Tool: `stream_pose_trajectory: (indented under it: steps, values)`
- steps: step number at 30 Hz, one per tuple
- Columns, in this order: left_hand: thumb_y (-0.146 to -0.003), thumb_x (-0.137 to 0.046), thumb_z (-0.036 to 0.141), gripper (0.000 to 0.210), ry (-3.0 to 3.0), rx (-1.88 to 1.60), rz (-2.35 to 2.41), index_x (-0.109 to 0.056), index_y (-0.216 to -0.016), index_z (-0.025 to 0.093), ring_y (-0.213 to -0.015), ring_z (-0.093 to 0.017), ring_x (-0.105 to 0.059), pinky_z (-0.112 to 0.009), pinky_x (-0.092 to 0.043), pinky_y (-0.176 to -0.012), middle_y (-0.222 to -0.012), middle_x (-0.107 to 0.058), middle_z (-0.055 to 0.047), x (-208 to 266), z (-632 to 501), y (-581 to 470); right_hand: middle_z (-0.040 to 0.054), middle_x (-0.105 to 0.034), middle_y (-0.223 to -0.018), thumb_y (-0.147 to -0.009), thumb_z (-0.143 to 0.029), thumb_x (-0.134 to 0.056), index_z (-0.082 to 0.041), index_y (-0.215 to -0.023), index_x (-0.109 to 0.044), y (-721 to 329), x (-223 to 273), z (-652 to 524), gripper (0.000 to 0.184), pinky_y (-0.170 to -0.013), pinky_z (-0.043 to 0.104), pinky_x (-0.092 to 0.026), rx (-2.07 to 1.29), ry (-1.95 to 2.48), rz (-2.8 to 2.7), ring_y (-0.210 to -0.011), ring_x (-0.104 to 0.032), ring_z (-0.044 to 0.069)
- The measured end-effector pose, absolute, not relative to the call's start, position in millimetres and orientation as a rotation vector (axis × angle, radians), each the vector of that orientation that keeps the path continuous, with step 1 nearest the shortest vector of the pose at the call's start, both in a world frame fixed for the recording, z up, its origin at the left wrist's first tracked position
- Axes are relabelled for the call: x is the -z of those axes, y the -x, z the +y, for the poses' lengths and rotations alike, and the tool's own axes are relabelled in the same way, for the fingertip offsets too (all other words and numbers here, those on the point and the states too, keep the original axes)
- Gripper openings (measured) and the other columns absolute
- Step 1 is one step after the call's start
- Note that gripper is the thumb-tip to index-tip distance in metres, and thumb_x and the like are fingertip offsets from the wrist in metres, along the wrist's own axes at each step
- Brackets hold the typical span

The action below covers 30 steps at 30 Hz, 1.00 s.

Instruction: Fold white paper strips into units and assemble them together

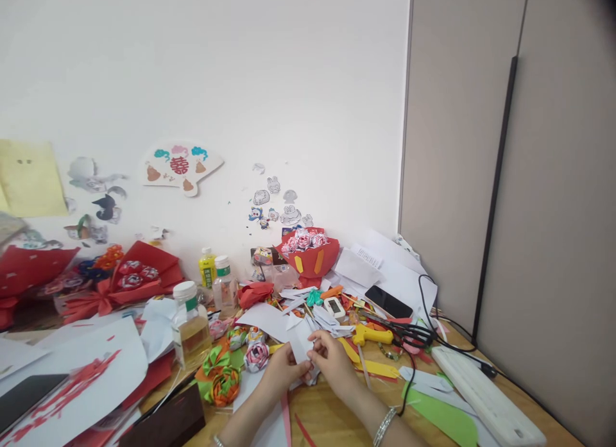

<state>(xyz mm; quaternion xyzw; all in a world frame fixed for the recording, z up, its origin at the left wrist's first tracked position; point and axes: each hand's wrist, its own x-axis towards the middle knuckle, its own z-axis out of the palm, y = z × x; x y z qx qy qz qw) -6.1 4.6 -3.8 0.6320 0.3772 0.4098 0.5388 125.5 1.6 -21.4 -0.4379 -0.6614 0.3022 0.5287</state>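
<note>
A small piece of white paper (301,348) sits pinched between both hands, low in the middle of the view and just above the wooden counter (337,421). The left hand (283,369) grips its lower left edge while the right hand (332,360) closes on its right side, fingers narrowed onto the sheet from both sides; held this way, the paper stays taut and raised off the clutter, which seems to suit creasing or folding it. The piece looks plain white, stiff enough to stand up between the hands, with straight cut edges and what may be a fold running through it, though the detail is too small to be sure.

Just left of the hands lie a rolled paper rose (256,356) in pink and white and a green and orange paper flower (220,375). Behind those stands a glass bottle (191,325) of yellowish liquid with a white cap. To the right, near the hands, a yellow glue gun (373,335) rests beside black scissors (409,335), and a phone (387,301) lies further back on white sheets. A red paper bouquet (308,254) stands against the wall, and a white power strip (486,399) runs along the counter's right edge.
</note>
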Motion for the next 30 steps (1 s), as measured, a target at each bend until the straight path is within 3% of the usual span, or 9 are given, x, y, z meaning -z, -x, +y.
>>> stream_pose_trajectory:
  steps: [11, 17, 23, 30]
  values:
    - [-0.054, -0.065, 0.023, 0.024, -1.54, -1.002, 0.948, -0.051, -0.07, 0.013, -0.042, -0.013, -0.054, -0.026, -0.044, -0.046, -0.055, -0.058, 0.003, 4.3, 4.4, 5.0, -0.0039, -0.046, -0.062, -0.065, -0.013, -0.048, -0.018, -0.084, -0.051, -121.0, 22.4, -1.2, 0.02, -0.057, 0.023, -0.04, -0.692, 1.034, -1.53, -0.06, -0.049, 0.013]
    - [-0.052, -0.07, 0.026, 0.038, -1.466, -1.004, 0.854, -0.047, -0.08, 0.014, -0.043, -0.013, -0.054, -0.025, -0.043, -0.046, -0.054, -0.058, 0.003, -0.7, -0.8, 4.6, -0.0047, -0.048, -0.057, -0.072, -0.018, -0.044, -0.018, -0.09, -0.05, -121.6, 20.0, -3.6, 0.019, -0.053, 0.021, -0.038, -0.694, 0.97, -1.506, -0.055, -0.048, 0.012]
    - [-0.048, -0.075, 0.019, 0.056, -1.365, -0.936, 0.632, -0.043, -0.094, 0.018, -0.068, -0.016, -0.059, -0.024, -0.045, -0.058, -0.07, -0.061, 0.0, 5.5, 3.2, 6.2, -0.0038, -0.049, -0.059, -0.073, -0.02, -0.045, -0.018, -0.089, -0.051, -127.0, 19.4, 0.6, 0.018, -0.051, 0.022, -0.038, -0.663, 1.05, -1.483, -0.053, -0.051, 0.013]
    - [-0.053, -0.071, 0.036, 0.046, -1.396, -0.961, 0.752, -0.045, -0.083, 0.014, -0.046, -0.014, -0.057, -0.027, -0.046, -0.049, -0.055, -0.062, 0.0, 12.4, 12.6, 6.4, -0.0029, -0.05, -0.059, -0.071, -0.018, -0.046, -0.018, -0.086, -0.053, -124.6, 16.8, -2.9, 0.016, -0.055, 0.023, -0.038, -0.586, 1.024, -1.563, -0.057, -0.05, 0.014]
